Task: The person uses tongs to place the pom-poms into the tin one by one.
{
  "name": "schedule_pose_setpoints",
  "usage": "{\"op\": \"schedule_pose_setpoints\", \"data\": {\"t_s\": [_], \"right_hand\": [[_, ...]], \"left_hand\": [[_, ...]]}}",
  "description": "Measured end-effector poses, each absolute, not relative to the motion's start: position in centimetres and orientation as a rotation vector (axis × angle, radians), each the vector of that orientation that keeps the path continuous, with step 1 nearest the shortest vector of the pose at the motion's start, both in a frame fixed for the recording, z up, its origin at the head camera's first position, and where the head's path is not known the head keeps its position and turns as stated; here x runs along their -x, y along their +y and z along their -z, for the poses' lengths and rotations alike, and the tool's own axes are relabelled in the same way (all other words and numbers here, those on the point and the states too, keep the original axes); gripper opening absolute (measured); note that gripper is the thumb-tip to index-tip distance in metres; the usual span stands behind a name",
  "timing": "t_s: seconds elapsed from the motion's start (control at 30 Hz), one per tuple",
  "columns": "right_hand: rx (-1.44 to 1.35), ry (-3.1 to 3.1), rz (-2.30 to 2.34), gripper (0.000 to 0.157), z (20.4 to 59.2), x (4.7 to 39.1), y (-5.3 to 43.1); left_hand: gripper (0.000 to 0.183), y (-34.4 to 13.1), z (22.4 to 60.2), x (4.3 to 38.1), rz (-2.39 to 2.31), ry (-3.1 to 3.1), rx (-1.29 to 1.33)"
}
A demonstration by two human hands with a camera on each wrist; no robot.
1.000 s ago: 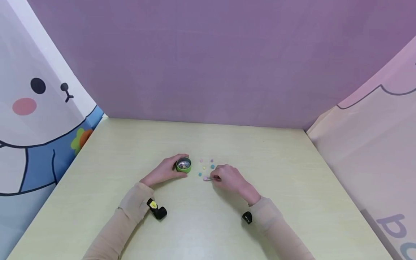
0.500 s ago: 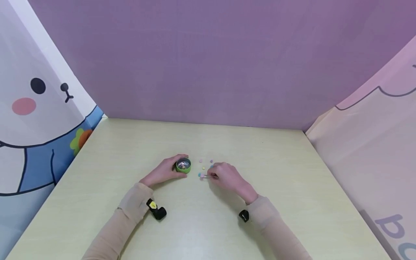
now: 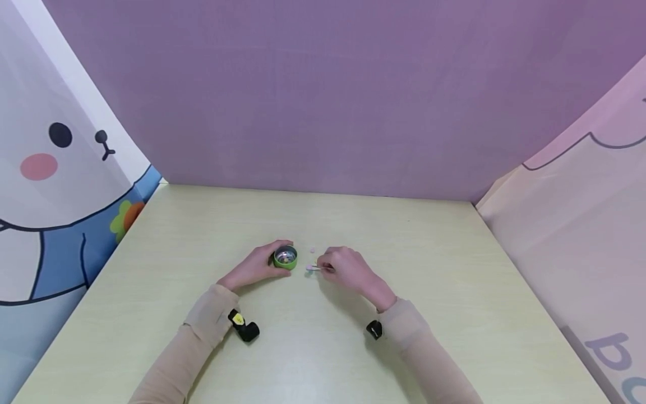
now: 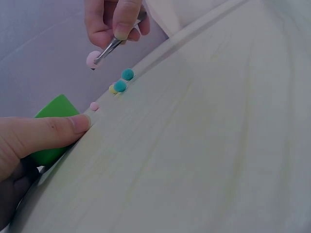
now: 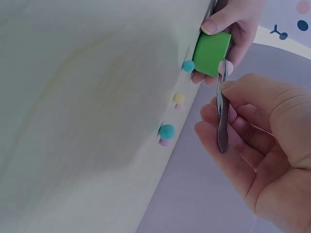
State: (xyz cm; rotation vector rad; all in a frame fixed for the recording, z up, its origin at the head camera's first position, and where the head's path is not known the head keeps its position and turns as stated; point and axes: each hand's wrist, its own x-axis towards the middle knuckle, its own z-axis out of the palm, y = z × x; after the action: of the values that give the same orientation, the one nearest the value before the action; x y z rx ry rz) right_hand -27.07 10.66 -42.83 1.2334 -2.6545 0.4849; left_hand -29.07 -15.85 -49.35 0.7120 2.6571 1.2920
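My left hand (image 3: 254,265) holds a small green bowl (image 3: 285,266) with a shiny metal inside, thumb on the near side and fingers on the far side. Little coloured bits show at its bottom. To its right, my right hand (image 3: 350,272) pinches metal tweezers (image 5: 223,121). A pale pink pom-pom (image 5: 226,67) sits between their tips, raised above the table just right of the bowl. Below lie loose pom-poms: a teal one (image 5: 188,65) near the bowl, a yellow one (image 5: 179,98), another teal one (image 5: 166,131), a purple one (image 5: 164,142) and a small pink one (image 5: 180,106).
The pale wooden table (image 3: 313,348) spreads around both hands. A purple panel (image 3: 323,101) stands along its back edge, with printed cloth walls at the left (image 3: 75,196) and right (image 3: 580,241). Each wrist carries a small black camera.
My right hand has moved left and slightly toward the back, bringing the tweezers and pink pom-pom up off the table and nearer the bowl. The left hand and bowl stay in place.
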Motion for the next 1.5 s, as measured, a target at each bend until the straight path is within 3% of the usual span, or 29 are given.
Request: {"op": "schedule_pose_setpoints", "data": {"t_s": [1.5], "right_hand": [[-1.24,-2.712,-0.555,0.012,41.8,28.3,7.5]], "left_hand": [[0.076,-15.2,49.5,28.7,-1.322,2.627,-0.7]]}}
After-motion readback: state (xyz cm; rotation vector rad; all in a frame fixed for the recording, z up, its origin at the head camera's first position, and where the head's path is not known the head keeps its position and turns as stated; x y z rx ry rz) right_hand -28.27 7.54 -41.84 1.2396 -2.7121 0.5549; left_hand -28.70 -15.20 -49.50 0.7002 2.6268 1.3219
